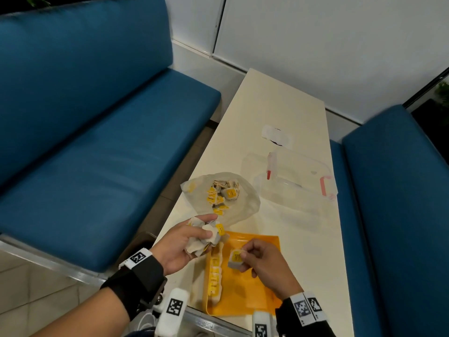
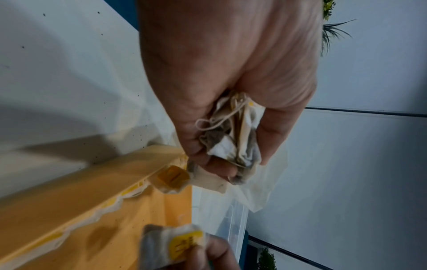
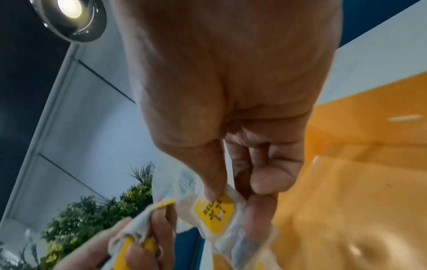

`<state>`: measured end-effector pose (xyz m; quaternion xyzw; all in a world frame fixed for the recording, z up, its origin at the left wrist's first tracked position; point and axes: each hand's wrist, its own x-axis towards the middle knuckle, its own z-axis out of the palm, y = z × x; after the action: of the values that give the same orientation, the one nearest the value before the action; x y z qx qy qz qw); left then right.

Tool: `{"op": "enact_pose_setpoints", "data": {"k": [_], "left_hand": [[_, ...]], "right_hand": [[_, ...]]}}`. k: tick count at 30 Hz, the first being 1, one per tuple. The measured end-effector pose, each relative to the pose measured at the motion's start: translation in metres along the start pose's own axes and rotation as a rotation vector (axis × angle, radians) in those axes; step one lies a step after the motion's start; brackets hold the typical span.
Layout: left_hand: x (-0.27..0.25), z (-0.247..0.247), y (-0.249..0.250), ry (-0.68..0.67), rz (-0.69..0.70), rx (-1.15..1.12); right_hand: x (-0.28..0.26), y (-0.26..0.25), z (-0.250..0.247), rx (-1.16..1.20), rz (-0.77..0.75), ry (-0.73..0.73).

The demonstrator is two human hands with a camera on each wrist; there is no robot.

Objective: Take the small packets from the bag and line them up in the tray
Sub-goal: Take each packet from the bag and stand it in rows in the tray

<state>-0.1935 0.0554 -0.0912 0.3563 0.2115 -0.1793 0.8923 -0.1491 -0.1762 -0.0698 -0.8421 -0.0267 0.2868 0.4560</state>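
Note:
A clear plastic bag lies open on the table, with several small white packets with yellow tags inside. In front of it sits an orange tray with a row of packets along its left side. My left hand hovers over the tray's far left corner and grips a bunch of packets, also seen as crumpled packets in the left wrist view. My right hand pinches one packet above the tray; its yellow tag shows under the thumb.
The cream table is narrow, with blue benches on both sides. A clear lidded container with red clips stands behind the bag to the right, and a small white wrapper lies further back.

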Motion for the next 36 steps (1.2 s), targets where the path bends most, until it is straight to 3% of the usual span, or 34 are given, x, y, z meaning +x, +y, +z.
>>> {"op": "enact_pose_setpoints", "data": {"k": [7,12,17,36], "left_hand": [[-0.003,0.003,0.000,-0.049,0.021,-0.023],[-0.006,0.009,0.003,-0.100,0.030,-0.046],[-0.003,0.007,0.003,-0.066,0.042,-0.043],[-0.006,0.002,0.005,-0.022,0.013,-0.044]], "right_hand": [[-0.012,0.020,0.021,-0.121,0.104,-0.249],[-0.012,0.032,0.035,-0.183,0.140,-0.311],[-0.007,0.042,0.048,-0.193,0.159,-0.354],[-0.006,0.049,0.064,-0.387,0.121,-0.189]]}}
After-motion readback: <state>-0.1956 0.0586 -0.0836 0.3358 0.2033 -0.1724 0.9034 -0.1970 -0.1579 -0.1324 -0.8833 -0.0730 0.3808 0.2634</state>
